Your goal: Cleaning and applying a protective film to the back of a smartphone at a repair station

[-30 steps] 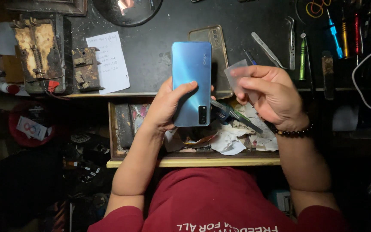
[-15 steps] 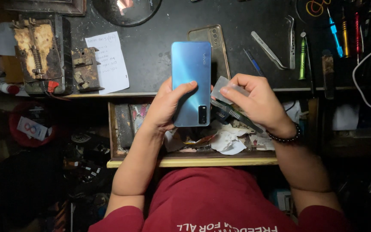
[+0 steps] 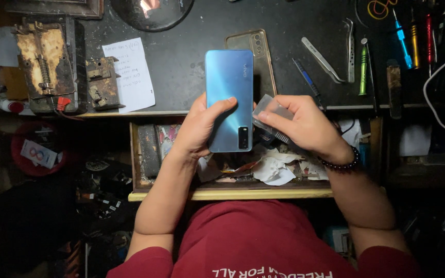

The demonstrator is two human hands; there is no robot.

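My left hand grips a blue smartphone back side up, its thumb across the rear cover, camera end towards me. My right hand pinches a small clear plastic piece against the phone's right edge. Both hands hover over the open wooden drawer at the front edge of the dark workbench. A clear phone case lies on the bench just behind the phone, partly hidden by it.
Tweezers, screwdrivers and other small tools lie at the back right. A white paper note and rusty metal fixtures sit at the left. The drawer holds crumpled paper and clutter. A white cable curves at far right.
My right hand came down and left from a raised position with the clear piece, bringing it against the phone's right edge. The left hand and phone stayed almost still.
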